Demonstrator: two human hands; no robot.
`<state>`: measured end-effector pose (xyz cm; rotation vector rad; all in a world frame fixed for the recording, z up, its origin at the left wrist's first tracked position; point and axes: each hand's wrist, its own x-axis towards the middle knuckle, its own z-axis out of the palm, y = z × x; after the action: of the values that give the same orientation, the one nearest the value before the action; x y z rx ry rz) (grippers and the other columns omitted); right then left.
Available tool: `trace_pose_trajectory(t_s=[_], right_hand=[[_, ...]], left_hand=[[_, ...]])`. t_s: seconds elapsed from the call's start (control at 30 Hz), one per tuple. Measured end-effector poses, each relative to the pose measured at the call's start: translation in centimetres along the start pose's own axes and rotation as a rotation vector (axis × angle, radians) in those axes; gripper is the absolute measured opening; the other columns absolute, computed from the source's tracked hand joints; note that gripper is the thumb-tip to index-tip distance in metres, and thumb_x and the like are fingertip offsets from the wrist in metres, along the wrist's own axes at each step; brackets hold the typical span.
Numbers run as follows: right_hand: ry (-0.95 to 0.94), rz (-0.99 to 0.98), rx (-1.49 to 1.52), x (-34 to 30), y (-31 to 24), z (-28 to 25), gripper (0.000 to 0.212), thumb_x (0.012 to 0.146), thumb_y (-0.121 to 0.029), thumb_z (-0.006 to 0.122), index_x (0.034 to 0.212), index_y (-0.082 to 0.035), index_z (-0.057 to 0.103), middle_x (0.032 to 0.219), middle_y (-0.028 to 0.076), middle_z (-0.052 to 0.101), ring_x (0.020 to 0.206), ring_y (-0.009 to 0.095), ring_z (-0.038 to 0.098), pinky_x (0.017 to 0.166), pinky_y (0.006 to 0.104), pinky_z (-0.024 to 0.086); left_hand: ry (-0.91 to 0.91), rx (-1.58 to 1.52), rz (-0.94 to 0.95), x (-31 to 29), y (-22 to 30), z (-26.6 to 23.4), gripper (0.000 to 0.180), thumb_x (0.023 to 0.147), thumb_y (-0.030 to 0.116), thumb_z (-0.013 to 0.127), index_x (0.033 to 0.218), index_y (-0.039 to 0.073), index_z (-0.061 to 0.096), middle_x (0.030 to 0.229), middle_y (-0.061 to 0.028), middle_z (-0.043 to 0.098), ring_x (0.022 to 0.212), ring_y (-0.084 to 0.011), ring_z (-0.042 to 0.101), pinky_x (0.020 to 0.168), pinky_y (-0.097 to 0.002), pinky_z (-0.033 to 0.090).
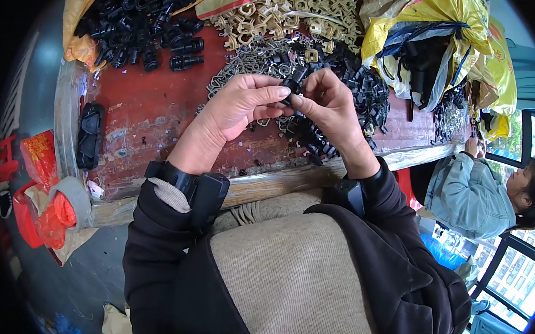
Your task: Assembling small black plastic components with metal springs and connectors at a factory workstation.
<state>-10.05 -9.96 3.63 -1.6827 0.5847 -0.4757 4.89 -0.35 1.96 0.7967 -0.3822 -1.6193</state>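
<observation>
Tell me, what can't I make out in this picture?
All in the head view:
- Black part: its lower end, covered by the fingers of the left hand and right hand.
- Black fittings: the pile's far side, cut off by the top edge.
- Yellow bag: its depths, in shadow.
- Co-worker's hand: whether it holds anything; too small.

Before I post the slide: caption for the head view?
Left hand and right hand hold a black part over a red table heaped with metal pieces, beige pieces and black pieces.
</observation>
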Motion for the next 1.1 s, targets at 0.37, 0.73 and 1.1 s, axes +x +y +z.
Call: trace_pose_trajectory(t_s=[0.37,0.73,1.1], right_hand=[[0.140,-0.543,-1.261,4.5,1.1,-3.5,0.017,0.069,-0.012,0.059,0.084,-0.006,0.053,0.072,0.008,0.051,0.065,0.028,0.048,0.059,0.0328,0.039],[0.082,-0.087,-0.300,1.3,-0.8,-3.1,0.019,0.082,-0.019,0.048,0.081,-0.001,0.053,0.063,-0.001,0.047,0.057,0.010,0.042,0.053,0.0212,0.034],[-0.055,-0.009,0.084,1.1,-1.6,-0.6,0.022,0.084,-0.021,0.046,0.078,0.000,0.052,0.062,-0.002,0.045,0.053,0.004,0.037,0.048,0.0166,0.029]], left_hand=[[0.070,-0.114,0.067,0.1,0.4,-0.4,0.016,0.075,0.009,0.057,0.087,0.000,0.055,0.078,-0.0079,0.058,0.069,-0.0164,0.059,0.058,-0.0195,0.048],[0.064,-0.078,0.074,0.1,0.3,-0.6,0.015,0.076,0.010,0.055,0.089,0.002,0.054,0.084,-0.0116,0.059,0.072,-0.0168,0.059,0.060,-0.0197,0.049],[0.008,-0.100,0.034,0.0,-0.2,0.0,0.018,0.076,0.011,0.056,0.091,0.002,0.054,0.082,-0.0053,0.058,0.074,-0.0186,0.059,0.059,-0.0200,0.049]])
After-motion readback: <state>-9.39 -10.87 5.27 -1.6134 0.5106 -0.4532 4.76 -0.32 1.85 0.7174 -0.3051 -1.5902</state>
